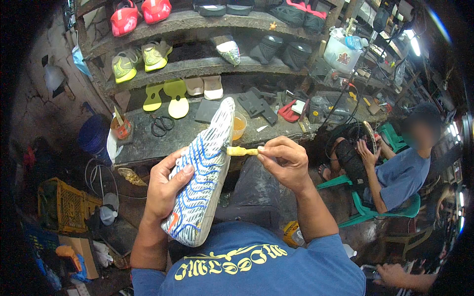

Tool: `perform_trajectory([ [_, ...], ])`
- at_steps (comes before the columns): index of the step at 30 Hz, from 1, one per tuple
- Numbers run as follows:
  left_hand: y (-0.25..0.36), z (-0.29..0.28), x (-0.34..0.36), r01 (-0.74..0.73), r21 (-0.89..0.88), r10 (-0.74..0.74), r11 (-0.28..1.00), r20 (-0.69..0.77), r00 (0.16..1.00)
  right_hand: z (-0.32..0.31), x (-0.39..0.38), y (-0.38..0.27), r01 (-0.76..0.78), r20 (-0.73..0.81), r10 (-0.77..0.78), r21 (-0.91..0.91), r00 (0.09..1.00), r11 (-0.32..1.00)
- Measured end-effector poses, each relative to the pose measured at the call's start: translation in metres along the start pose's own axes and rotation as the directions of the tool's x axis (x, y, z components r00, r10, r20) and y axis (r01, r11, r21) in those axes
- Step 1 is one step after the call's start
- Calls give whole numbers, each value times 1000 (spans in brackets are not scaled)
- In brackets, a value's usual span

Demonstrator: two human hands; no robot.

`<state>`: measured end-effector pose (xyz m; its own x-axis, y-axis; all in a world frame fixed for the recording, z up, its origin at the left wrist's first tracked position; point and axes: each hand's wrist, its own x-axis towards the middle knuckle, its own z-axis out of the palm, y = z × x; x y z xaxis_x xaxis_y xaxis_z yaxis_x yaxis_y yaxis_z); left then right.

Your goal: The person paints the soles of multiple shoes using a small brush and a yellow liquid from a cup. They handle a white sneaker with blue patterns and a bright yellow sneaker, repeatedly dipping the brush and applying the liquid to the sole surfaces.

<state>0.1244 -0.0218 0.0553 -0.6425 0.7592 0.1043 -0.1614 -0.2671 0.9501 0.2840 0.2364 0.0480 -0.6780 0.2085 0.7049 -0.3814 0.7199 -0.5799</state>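
Note:
My left hand (169, 181) grips a white shoe (202, 172) patterned with black dashes and wavy blue lines, with an orange mark near its lower end. The shoe is turned on its side, toe up and away from me, its sole edge facing right. Between the thumb and fingers of my right hand (285, 160) is a small brush (243, 151), thickly crusted in yellow. The brush's tip meets the sole edge about midway along the shoe. Just beyond, partly behind the toe, a bowl of amber liquid (239, 127) stands on the workbench (140, 144).
Scissors (161, 126), yellow insoles (176, 101) and dark flat pieces (257, 104) lie on the bench. Shelves behind hold several shoes (155, 55). To the right, another person (402, 167) sits on a green chair (363, 209). A yellow crate (61, 204) stands at left.

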Motion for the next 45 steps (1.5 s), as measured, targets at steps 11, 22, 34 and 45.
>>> perform_trajectory([
  [11, -13, -4, 7, 30, -6, -30, 1000, -14, 999, -9, -7, -6, -73, 54, 68, 102, 996, 992],
  [22, -35, -7, 26, 4, -90, 13, 996, 187, 982, -22, -18, -16, -53, -111, 60, 61, 992, 997],
  [34, -41, 3, 27, -19, -164, 51, 986, 190, 981, -27, -25, -29, -95, -147, 109, 96, 983, 991],
  [45, -41, 10, 27, -2, -215, 37, 977, 160, 986, -32, -27, -34, -34, -160, 39, 36, 986, 999],
])
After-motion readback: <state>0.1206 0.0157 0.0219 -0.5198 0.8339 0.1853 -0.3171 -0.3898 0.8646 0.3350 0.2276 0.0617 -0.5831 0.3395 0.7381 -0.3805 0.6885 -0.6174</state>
